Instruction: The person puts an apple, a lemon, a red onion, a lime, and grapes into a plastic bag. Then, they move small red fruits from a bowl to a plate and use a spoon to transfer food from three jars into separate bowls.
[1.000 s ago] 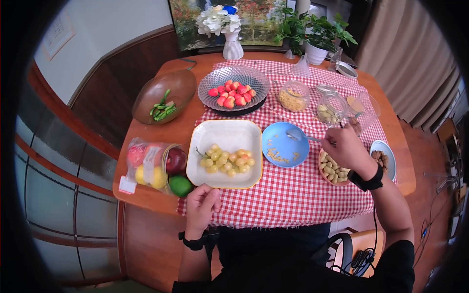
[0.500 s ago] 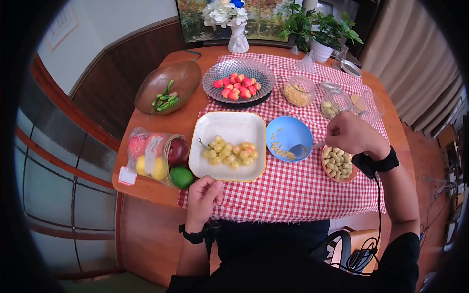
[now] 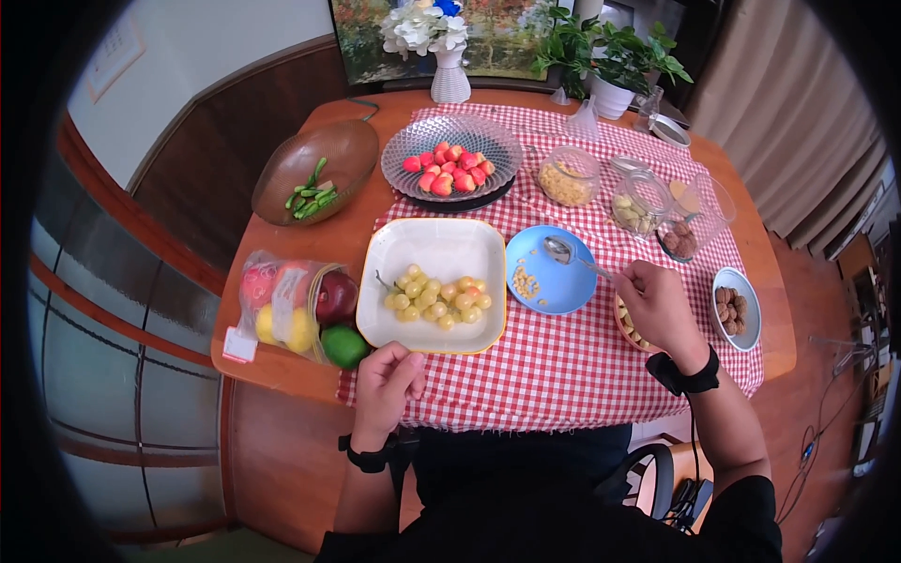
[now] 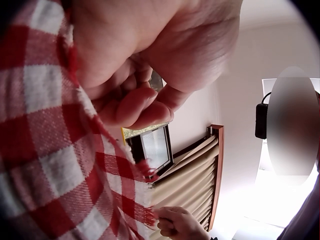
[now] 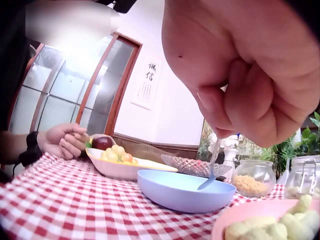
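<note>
My right hand [image 3: 657, 302] pinches the handle of a metal spoon [image 3: 560, 249], whose bowl lies in the upper part of a blue bowl [image 3: 574, 293]. Small pale-yellow pieces [image 3: 526, 284] are gathered toward that bowl's left side. In the right wrist view the spoon [image 5: 214, 167] slants down behind the blue bowl's near rim. Under the right hand, a bowl of peanuts [image 5: 270, 227] is partly hidden. Loosely curled and holding nothing, my left hand [image 3: 383, 383] rests at the table's front edge, beside the near corner of a white dish [image 3: 427, 242] with pale grapes [image 3: 436, 300].
Bagged fruit [image 3: 291, 310] and a green fruit [image 3: 344, 346] lie at left. Behind stand a brown bowl [image 3: 352, 155] with green vegetables and a glass bowl [image 3: 399, 150] of red fruit. Jars [image 3: 569, 176] stand at back right; a walnut bowl [image 3: 737, 310] is at far right.
The spoon goes from the blue bowl's upper right down to its lower right, then back up. The yellow pieces have shifted and bunched leftward. My left hand stays beside the dish.
</note>
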Motion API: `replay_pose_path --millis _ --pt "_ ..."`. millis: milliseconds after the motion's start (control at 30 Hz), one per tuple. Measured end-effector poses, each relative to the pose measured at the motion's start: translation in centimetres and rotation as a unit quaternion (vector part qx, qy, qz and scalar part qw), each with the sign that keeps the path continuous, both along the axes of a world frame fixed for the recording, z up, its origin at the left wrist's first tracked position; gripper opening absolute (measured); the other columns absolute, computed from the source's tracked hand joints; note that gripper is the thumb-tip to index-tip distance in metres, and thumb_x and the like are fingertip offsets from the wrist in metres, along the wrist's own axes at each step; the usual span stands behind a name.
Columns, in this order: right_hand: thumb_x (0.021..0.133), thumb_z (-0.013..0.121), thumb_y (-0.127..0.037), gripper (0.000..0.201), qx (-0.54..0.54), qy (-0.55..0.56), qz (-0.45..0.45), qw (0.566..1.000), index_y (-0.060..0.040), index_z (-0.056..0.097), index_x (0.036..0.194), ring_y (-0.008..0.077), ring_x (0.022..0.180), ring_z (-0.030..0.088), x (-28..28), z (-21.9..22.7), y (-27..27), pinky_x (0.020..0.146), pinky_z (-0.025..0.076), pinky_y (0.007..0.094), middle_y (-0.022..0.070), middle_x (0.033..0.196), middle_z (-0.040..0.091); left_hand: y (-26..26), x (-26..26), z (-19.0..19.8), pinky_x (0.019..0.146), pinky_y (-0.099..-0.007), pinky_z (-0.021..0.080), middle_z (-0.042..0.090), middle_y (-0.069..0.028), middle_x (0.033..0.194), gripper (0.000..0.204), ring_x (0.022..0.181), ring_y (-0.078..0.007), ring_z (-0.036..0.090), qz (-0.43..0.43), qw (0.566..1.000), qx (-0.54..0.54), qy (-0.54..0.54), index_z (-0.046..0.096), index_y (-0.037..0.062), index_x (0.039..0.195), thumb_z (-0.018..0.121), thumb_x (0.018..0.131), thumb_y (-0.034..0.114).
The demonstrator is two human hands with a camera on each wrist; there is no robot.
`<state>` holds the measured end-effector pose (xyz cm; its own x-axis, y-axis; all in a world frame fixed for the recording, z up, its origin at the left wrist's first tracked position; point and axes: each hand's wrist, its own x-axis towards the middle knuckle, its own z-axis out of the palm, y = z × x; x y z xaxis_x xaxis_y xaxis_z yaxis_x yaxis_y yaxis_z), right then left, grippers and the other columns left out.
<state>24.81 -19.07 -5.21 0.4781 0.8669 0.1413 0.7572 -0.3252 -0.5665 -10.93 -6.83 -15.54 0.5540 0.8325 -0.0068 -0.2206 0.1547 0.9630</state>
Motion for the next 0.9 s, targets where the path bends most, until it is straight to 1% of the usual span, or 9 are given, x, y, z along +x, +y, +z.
replay_pose_path --millis 133,167,233,533,600,733,800,833,900 --pt "0.097 0.066 -0.015 0.025 0.056 -0.111 0.058 0.991 0.0061 0.065 0.083 0.0334 0.058 0.064 -1.0 -0.8 0.2 0.058 0.049 0.0437 0.0209 0.067 0.065 -0.1 -0.1 0.2 0.056 -0.0237 0.042 0.056 -0.0039 0.067 0.023 0.057 -0.0099 0.05 0.001 1.0 0.0 0.021 0.052 0.0043 0.084 0.056 0.106 0.008" --pt "0.097 0.066 -0.015 0.025 0.057 -0.107 0.058 0.991 0.0061 0.065 0.083 0.0334 0.058 0.064 -1.3 -1.2 0.0 0.058 0.049 0.0437 0.0209 0.067 0.065 0.0 -0.1 0.2 0.056 -0.0237 0.042 0.056 -0.0039 0.067 0.023 0.057 -0.0099 0.05 0.002 1.0 0.001 0.025 0.052 0.0043 0.084 0.056 0.106 0.008" --pt "0.098 0.066 -0.015 0.025 0.025 0.056 0.057 0.996 0.0056 0.064 0.084 0.0304 0.055 0.062 -1.9 -2.5 -0.5 0.056 0.047 0.0418 0.0197 0.065 0.064 -0.1 0.0 0.0 0.052 -0.0203 0.039 0.059 -0.0004 0.067 0.023 0.057 -0.0054 0.051 0.005 1.0 0.004 -0.008 0.056 0.0055 0.084 0.061 0.105 0.013" --pt "0.101 0.065 -0.017 0.024 -0.023 0.155 0.047 0.987 0.003 0.066 0.087 0.0169 0.048 0.051 -4.1 -3.4 -2.9 0.049 0.04 0.0359 0.0112 0.057 0.058 -0.2 0.1 0.1 0.053 -0.0214 0.039 0.058 -0.0021 0.066 0.022 0.057 -0.0072 0.051 0.008 1.0 -0.025 -0.018 0.054 0.0044 0.085 0.059 0.106 0.01" --pt "0.101 0.065 -0.017 0.025 -0.027 0.187 0.054 0.981 0.0018 0.065 0.086 0.0126 0.048 0.047 -4.1 -3.4 -3.0 0.048 0.037 0.0334 0.0056 0.055 0.054 -0.2 0.1 0.1 0.053 -0.0213 0.039 0.058 -0.0023 0.066 0.022 0.057 -0.0073 0.051 0.007 1.0 -0.023 -0.02 0.054 0.0044 0.085 0.059 0.106 0.01" --pt "0.103 0.064 -0.018 0.027 -0.033 0.255 0.056 0.965 0.0002 0.064 0.083 0.0088 0.049 0.044 -3.4 -3.9 -2.7 0.047 0.034 0.0303 0.0007 0.057 0.053 -0.3 0.1 0.2 0.053 -0.0211 0.038 0.058 -0.0026 0.066 0.022 0.057 -0.0072 0.05 0.008 0.999 -0.022 -0.024 0.054 0.0044 0.085 0.058 0.106 0.01" --pt "0.105 0.062 -0.018 0.026 -0.043 0.452 -0.003 0.891 -0.0017 0.063 0.085 0.0068 0.049 0.041 -3.9 -2.7 -2.3 0.045 0.032 0.0275 -0.0022 0.058 0.05 -0.3 0.1 0.2 0.053 -0.021 0.038 0.058 -0.0025 0.066 0.022 0.057 -0.0071 0.05 0.009 1.0 -0.019 -0.023 0.054 0.0045 0.085 0.058 0.106 0.01" --pt "0.105 0.062 -0.018 0.026 -0.043 0.452 -0.001 0.891 -0.0017 0.063 0.085 0.0068 0.049 0.041 -3.9 -2.3 -2.3 0.045 0.032 0.0275 -0.0022 0.058 0.05 -0.3 0.1 0.1 0.053 -0.021 0.038 0.058 -0.0025 0.066 0.023 0.057 -0.007 0.05 0.012 1.0 -0.018 -0.022 0.054 0.0047 0.084 0.059 0.106 0.01" --pt "0.106 0.059 -0.017 0.024 -0.067 0.544 -0.048 0.835 -0.0031 0.062 0.087 0.006 0.047 0.038 -3.9 -1.9 -2.2 0.043 0.029 0.026 -0.0022 0.058 0.048 -0.3 0.0 0.0 0.053 -0.021 0.037 0.058 -0.0024 0.066 0.023 0.056 -0.0069 0.05 0.013 1.0 -0.014 -0.019 0.054 0.0048 0.084 0.059 0.106 0.01"
